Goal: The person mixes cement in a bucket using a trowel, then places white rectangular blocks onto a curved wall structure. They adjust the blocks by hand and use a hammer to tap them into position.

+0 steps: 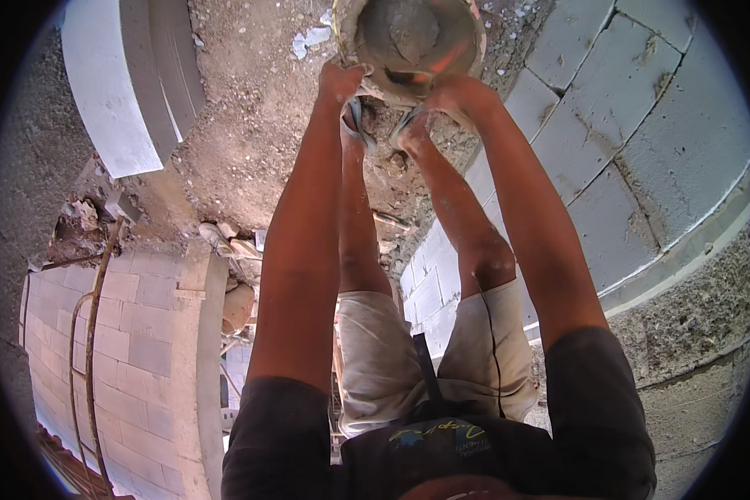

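A round bucket [477, 60] caked with grey mortar is at the top of the view, just beyond my feet. Wet mortar [404, 33] lies inside it, with some orange of the inner wall showing through. My left hand [342, 81] is closed on the near left part of its rim. On the near right, my right hand [457, 94] grips the rim too, though its fingers are mostly hidden. Both arms are stretched out forward.
Pale block masonry [608, 108] rises along the right. Upper left stand stacked light blocks [108, 83] on gravelly dirt [250, 125]. A white scrap [311, 39] lies near the bucket. Lower left are another block wall [133, 333] and a bent metal rod [92, 350].
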`<action>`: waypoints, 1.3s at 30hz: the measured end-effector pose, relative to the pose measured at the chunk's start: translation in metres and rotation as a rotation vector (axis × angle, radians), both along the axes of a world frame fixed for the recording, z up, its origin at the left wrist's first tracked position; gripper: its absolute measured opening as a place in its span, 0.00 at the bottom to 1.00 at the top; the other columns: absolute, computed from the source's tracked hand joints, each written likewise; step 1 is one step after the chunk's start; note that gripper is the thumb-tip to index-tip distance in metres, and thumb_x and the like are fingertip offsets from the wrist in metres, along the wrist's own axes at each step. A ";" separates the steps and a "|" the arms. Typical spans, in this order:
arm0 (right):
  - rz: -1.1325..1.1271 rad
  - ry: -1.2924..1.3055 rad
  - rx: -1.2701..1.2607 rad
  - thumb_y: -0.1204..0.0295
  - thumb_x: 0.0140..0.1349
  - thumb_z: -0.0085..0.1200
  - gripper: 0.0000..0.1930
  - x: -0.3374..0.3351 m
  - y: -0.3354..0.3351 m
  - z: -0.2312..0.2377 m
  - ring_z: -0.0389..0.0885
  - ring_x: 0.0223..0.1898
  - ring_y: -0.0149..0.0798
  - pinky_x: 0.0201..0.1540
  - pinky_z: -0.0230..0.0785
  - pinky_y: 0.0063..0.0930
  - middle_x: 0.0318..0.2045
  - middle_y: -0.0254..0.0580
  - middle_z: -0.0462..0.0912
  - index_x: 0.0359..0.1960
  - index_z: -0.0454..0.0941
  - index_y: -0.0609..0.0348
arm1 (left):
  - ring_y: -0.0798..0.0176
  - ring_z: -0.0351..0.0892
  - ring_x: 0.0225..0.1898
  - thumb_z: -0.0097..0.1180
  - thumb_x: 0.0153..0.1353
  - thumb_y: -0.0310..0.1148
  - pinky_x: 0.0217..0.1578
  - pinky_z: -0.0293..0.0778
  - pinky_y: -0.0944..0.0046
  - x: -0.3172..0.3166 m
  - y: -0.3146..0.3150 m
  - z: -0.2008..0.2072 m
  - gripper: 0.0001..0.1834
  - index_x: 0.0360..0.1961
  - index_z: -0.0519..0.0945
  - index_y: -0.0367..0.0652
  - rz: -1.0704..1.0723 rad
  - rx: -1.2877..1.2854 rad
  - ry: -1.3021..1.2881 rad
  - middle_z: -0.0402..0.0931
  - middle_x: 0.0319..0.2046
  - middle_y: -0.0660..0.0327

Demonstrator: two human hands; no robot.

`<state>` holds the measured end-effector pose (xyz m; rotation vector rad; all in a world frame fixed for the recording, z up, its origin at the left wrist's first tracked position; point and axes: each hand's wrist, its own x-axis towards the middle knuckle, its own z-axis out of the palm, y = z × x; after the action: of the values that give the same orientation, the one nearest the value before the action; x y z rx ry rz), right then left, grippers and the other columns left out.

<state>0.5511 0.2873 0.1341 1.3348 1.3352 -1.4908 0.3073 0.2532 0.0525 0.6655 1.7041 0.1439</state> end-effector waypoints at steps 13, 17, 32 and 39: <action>-0.275 0.000 0.147 0.59 0.60 0.57 0.24 0.062 -0.010 0.286 0.86 0.47 0.63 0.53 0.75 0.55 0.44 0.65 0.86 0.51 0.83 0.66 | 0.40 0.84 0.53 0.66 0.52 0.36 0.56 0.77 0.46 0.049 0.033 0.355 0.24 0.51 0.85 0.36 -0.260 0.264 0.451 0.84 0.49 0.40; -0.337 0.076 0.445 0.64 0.58 0.55 0.18 0.070 -0.014 0.364 0.87 0.45 0.63 0.51 0.76 0.56 0.40 0.63 0.87 0.43 0.87 0.64 | 0.49 0.80 0.58 0.62 0.51 0.28 0.61 0.73 0.51 0.051 0.053 0.456 0.23 0.50 0.85 0.32 -0.130 0.700 0.236 0.81 0.55 0.46; -0.463 0.079 0.606 0.71 0.59 0.50 0.15 0.022 -0.085 0.568 0.85 0.42 0.66 0.48 0.77 0.54 0.35 0.69 0.85 0.39 0.83 0.74 | 0.72 0.69 0.30 0.61 0.46 0.26 0.32 0.67 0.69 0.067 0.079 0.670 0.18 0.40 0.85 0.32 -0.073 0.798 -0.290 0.75 0.29 0.68; -0.991 0.497 0.273 0.57 0.67 0.55 0.24 0.001 -0.145 0.600 0.85 0.37 0.43 0.35 0.77 0.39 0.33 0.46 0.84 0.53 0.78 0.66 | 0.62 0.80 0.53 0.58 0.43 0.21 0.53 0.74 0.66 0.072 0.080 0.705 0.32 0.55 0.82 0.24 -0.181 0.792 -0.684 0.82 0.53 0.51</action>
<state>0.5519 0.1427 0.7336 2.0624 1.2334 -2.4854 0.3791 0.3332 0.7573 1.1787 0.8800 0.8454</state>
